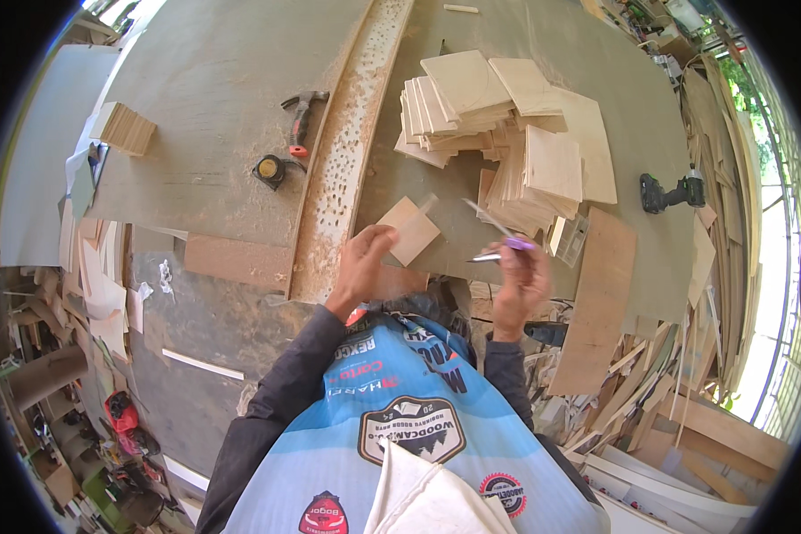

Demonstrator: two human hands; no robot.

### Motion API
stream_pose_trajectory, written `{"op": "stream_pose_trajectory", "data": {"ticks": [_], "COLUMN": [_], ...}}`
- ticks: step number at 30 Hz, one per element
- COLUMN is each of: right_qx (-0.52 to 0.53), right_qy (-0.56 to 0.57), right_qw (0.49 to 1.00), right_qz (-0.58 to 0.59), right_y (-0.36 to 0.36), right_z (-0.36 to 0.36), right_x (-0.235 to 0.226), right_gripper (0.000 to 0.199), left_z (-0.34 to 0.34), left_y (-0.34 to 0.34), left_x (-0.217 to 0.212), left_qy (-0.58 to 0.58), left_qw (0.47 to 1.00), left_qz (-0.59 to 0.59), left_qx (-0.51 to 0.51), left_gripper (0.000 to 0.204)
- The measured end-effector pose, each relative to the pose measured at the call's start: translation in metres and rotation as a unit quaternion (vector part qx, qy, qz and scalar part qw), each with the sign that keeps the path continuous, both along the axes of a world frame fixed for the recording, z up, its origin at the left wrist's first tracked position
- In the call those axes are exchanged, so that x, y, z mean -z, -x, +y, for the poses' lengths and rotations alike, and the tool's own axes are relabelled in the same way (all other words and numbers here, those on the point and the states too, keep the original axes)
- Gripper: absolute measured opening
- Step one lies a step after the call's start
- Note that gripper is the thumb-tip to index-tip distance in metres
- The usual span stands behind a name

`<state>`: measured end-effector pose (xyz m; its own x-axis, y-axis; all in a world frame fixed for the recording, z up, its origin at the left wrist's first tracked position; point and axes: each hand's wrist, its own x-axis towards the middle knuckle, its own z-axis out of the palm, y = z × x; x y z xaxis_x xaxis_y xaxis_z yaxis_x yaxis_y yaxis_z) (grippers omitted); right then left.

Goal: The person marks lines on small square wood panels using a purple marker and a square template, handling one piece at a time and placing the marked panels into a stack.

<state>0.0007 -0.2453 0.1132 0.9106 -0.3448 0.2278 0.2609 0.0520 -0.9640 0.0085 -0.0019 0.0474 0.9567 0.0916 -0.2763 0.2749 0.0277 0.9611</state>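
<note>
My left hand (362, 263) pinches a small square of thin plywood (411, 233) at its left edge, just above the bench. From the square's far corner a short translucent strip (430, 203) sticks out; it may be tape. My right hand (521, 289) is closed on purple-handled scissors (517, 243), whose two blades are spread and point left toward the square. Beyond my right hand, plywood squares (554, 165) stand and lie in a curved row of uneven stacks. A small clear box (569, 238) sits beside the nearest stack.
A long, dusty perforated board (343, 142) runs across the bench (214, 62). Left of it lie a claw hammer (303, 120) and a tape measure (270, 171). Another plywood stack (123, 129) is at the far left. On the right are a cordless drill (672, 190) and a brown panel (596, 303) overhanging the edge.
</note>
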Motion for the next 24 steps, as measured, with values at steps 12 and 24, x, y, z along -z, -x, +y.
{"op": "stream_pose_trajectory", "data": {"ticks": [12, 24], "right_qx": [-0.039, -0.131], "right_qy": [0.012, 0.108], "right_qw": [0.997, 0.980], "right_qz": [0.060, 0.100], "right_y": [0.000, -0.018], "right_z": [-0.005, 0.024], "right_x": [0.022, 0.029], "right_gripper": [0.025, 0.023], "left_z": [0.000, -0.004], "left_y": [-0.002, -0.003], "left_x": [0.013, 0.017], "left_qy": [-0.437, -0.386], "left_qw": [0.881, 0.896], "left_qz": [-0.179, -0.173], "left_qx": [0.042, 0.133], "left_gripper": [0.094, 0.104]}}
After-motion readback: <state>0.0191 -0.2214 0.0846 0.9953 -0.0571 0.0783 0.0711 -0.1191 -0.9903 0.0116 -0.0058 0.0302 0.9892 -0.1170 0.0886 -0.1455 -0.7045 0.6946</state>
